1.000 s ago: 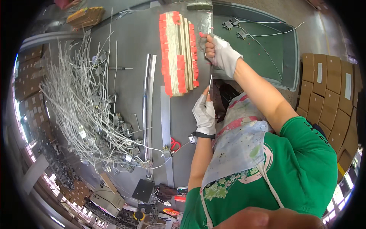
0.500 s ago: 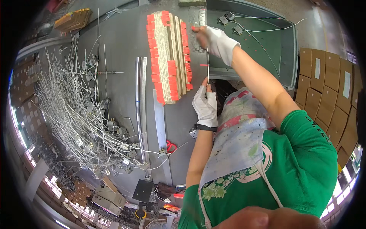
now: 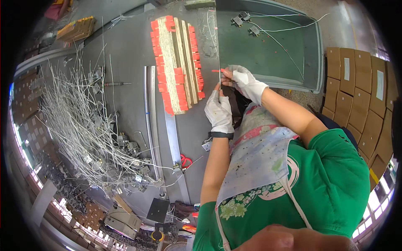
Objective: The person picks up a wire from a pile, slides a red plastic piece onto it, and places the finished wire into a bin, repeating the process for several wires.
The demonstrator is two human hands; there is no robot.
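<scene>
Since the previous frame, the right grip (image 3: 248, 83) has come back from farther up the white cable (image 3: 220, 77) to just beside the left grip (image 3: 219, 113), which stays near the cable's lower part. With the two so close, the handling seems, as I judge it, centred on one short stretch of cable rather than on its length. The right fingertips look pinched on the end of a red strip (image 3: 216, 70); the left thumb and finger look closed on the cable just below it.

The cable's long axis runs away from the person, up along the edge of the table (image 3: 134, 48), bending leftward toward its far end. The red strip lies crosswise to it, its free end pointing left.

Left of the grips is a pale stack with red tabs (image 3: 171, 62), roughly parallel to the cable; to the right, the green tray (image 3: 268, 67) holds small grey connectors (image 3: 237, 21) on white leads. Farther left come the metal bars (image 3: 147, 96), then a white cable tangle (image 3: 75, 121), with red-handled scissors (image 3: 184, 159) nearer the person.
</scene>
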